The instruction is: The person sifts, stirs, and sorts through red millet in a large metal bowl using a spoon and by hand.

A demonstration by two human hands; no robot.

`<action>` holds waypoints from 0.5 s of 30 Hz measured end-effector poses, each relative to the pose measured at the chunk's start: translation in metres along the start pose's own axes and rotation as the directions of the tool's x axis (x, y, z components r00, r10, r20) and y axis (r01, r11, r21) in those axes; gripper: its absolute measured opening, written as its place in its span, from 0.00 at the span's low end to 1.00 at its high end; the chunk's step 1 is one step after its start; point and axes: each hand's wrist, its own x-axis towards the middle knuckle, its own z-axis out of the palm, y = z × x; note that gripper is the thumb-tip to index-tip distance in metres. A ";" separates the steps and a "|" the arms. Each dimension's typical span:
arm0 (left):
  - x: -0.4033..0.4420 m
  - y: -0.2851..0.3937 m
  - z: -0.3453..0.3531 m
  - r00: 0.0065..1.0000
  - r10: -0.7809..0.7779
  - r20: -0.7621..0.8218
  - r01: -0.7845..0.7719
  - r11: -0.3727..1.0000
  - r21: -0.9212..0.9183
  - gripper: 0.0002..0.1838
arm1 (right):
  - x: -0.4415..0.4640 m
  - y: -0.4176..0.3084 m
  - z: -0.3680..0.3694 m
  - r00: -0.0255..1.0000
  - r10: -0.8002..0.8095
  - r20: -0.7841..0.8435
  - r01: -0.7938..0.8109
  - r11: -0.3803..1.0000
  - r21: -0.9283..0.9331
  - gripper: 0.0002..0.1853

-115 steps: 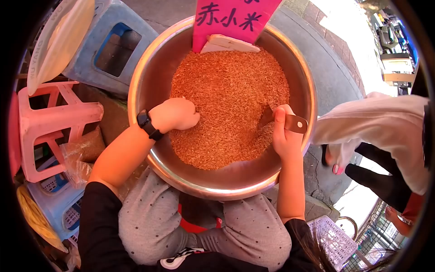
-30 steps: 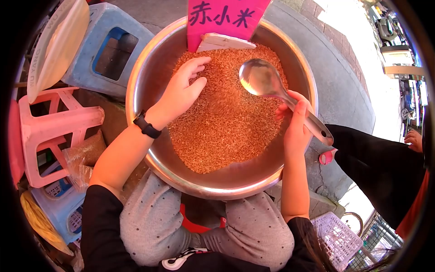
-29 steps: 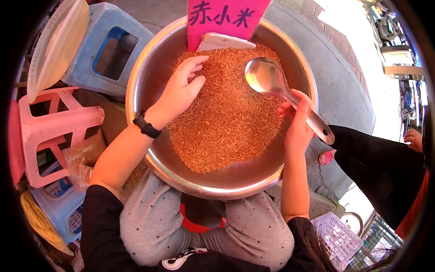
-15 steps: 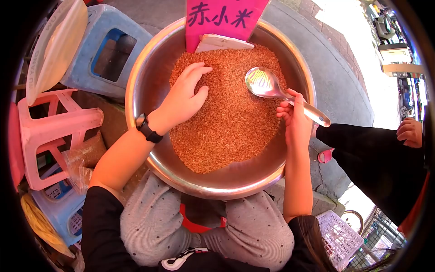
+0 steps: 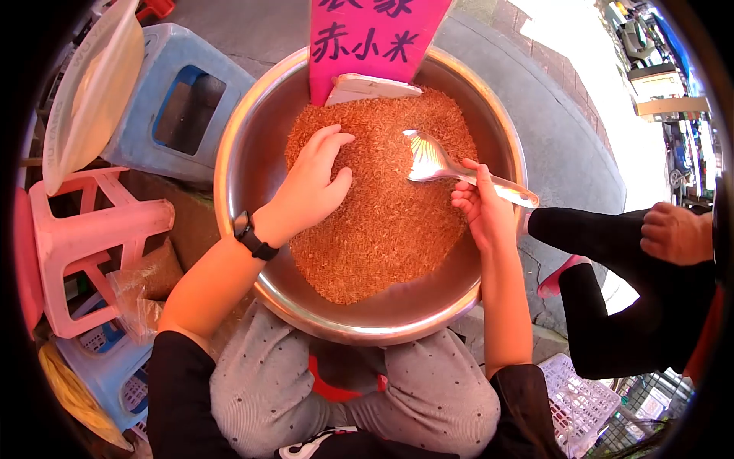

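Note:
In front of my knees stands a wide metal basin (image 5: pixel 267 289) holding a heap of reddish-brown rice grains (image 5: pixel 367 237). My right hand (image 5: pixel 485 205) grips a shiny metal serving spoon (image 5: pixel 516 193) by its handle. The spoon's bowl is tilted, its edge at the surface of the grains; whether it digs in I cannot tell. Over the left side of the heap is my left hand (image 5: pixel 315 182), fingers apart and slightly curled, with nothing in it. A pink sign (image 5: pixel 367 57) with black handwritten characters stands at the basin's far side, a white block (image 5: pixel 372 88) at its foot.
At left are a blue stool (image 5: pixel 138 99), a pink stool (image 5: pixel 76 229), a tilted pale dish (image 5: pixel 95 92) and a plastic bag of grain (image 5: pixel 145 283). Another person's hand (image 5: pixel 677 233) and dark-clothed legs are at right, near a lilac plastic basket (image 5: pixel 577 402).
My right hand has moved slightly left with the spoon, whose bowl has turned from facing up to tilted on edge. The other person's hand and leg have shifted inward. My left hand barely moved.

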 end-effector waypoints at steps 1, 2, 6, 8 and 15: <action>0.000 0.001 0.000 1.000 -0.002 0.000 0.002 1.000 -0.003 0.22 | -0.001 0.000 0.001 1.000 0.013 0.003 -0.013 1.000 0.014 0.19; 0.000 0.002 -0.001 1.000 -0.004 0.000 0.004 1.000 -0.007 0.22 | -0.001 -0.001 0.002 1.000 0.026 0.006 -0.026 0.999 0.028 0.19; 0.000 0.006 -0.002 1.000 -0.015 0.013 0.015 1.000 -0.013 0.23 | 0.000 -0.001 0.004 0.997 0.056 0.058 -0.060 0.996 0.069 0.19; 0.000 0.006 0.000 1.000 -0.004 0.018 0.004 1.000 -0.009 0.23 | 0.001 0.003 0.001 0.995 0.077 0.063 -0.083 0.992 0.099 0.18; -0.002 0.010 0.001 0.999 -0.005 0.042 0.004 1.000 0.019 0.23 | 0.001 0.003 0.003 0.976 0.161 0.146 -0.181 0.973 0.140 0.19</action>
